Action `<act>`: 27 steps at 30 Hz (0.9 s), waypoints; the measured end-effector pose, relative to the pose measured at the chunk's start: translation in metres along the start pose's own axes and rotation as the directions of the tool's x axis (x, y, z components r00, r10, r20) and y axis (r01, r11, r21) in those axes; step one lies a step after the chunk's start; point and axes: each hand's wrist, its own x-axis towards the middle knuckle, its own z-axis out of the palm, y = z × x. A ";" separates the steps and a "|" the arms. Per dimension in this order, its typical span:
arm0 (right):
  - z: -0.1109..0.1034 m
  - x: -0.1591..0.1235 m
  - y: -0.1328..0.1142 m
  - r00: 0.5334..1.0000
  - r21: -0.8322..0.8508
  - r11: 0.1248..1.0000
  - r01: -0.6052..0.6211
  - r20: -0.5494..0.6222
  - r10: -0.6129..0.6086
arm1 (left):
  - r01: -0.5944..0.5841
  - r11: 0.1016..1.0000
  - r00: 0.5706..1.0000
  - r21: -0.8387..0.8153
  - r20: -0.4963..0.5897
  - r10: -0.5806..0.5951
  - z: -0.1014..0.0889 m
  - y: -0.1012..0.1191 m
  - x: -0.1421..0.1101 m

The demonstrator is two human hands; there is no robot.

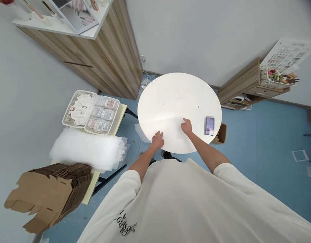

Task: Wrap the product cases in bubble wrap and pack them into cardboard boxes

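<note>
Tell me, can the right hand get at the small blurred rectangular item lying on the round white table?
Probably yes: the right hand rests on the round white table, with only bare tabletop between it and the small blurred rectangular item.

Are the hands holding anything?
No. The left hand and right hand both rest empty on the round white table.

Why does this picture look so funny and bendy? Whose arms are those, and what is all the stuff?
The camera sits on a person's head and looks down, so you see their white T-shirt and both arms. Its wide lens bends the room. The left hand and right hand rest flat on a round white table, holding nothing. A small blurred card or phone lies on the table near the right hand. To the left are a white basket of small packets, a pile of clear plastic bags and a stack of flat brown cardboard boxes.
</note>
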 end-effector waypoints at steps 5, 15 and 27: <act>-0.007 -0.007 -0.002 0.972 -0.297 0.928 0.225 0.136 -0.192 | 0.035 0.998 0.999 0.056 0.011 -0.036 0.013 0.009 0.005; 0.030 -0.009 -0.016 0.739 -0.313 0.767 0.560 0.606 -0.293 | -0.041 0.991 0.999 0.125 0.002 0.041 0.005 -0.003 0.010; 0.031 -0.005 -0.026 0.809 -0.409 0.791 0.455 0.561 -0.176 | -0.129 0.974 0.991 0.188 -0.008 0.133 -0.038 -0.021 0.055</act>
